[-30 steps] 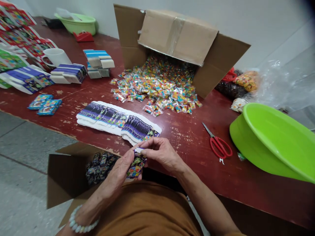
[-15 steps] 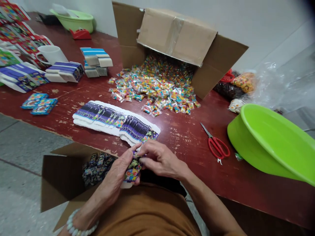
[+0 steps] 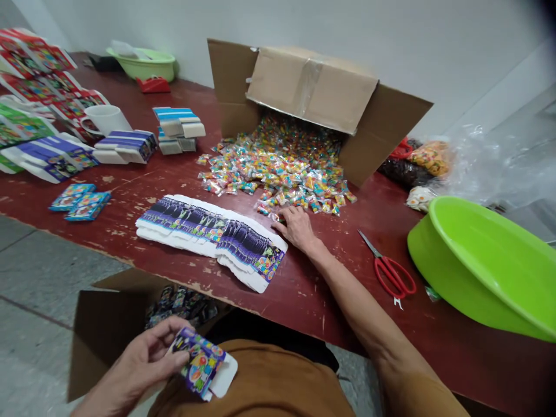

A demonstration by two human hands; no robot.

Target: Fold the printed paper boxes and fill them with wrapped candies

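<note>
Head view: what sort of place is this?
Probably a small packing workshop: a cardboard box spills many small clear packets onto a worn red table, with overlapping purple printed cartons nearby.

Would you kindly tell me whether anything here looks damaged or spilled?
The red table looks worn, chipped in pale patches, especially along its near edge. Wrapped candies spill from the open carton onto it, though that may be deliberate.
</note>
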